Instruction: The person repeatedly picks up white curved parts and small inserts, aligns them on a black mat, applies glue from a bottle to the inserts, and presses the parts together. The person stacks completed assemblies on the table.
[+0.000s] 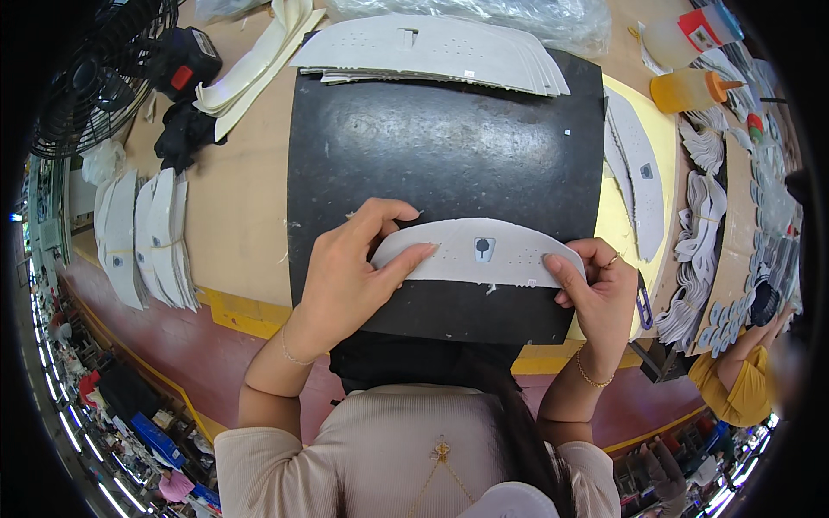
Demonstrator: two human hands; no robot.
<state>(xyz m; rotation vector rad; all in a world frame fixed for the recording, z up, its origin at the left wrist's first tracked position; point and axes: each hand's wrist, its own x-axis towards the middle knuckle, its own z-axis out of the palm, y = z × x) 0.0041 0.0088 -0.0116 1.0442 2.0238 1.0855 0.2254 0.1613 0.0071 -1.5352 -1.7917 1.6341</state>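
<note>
Piece, pale and curved, sat over the black mat, its ends pinched in the grip of left hand and right hand, thumbs on top, apparently keeping it steady and its badge uncovered.

The left hand and right hand hold a curved white piece over a black mat.
</note>
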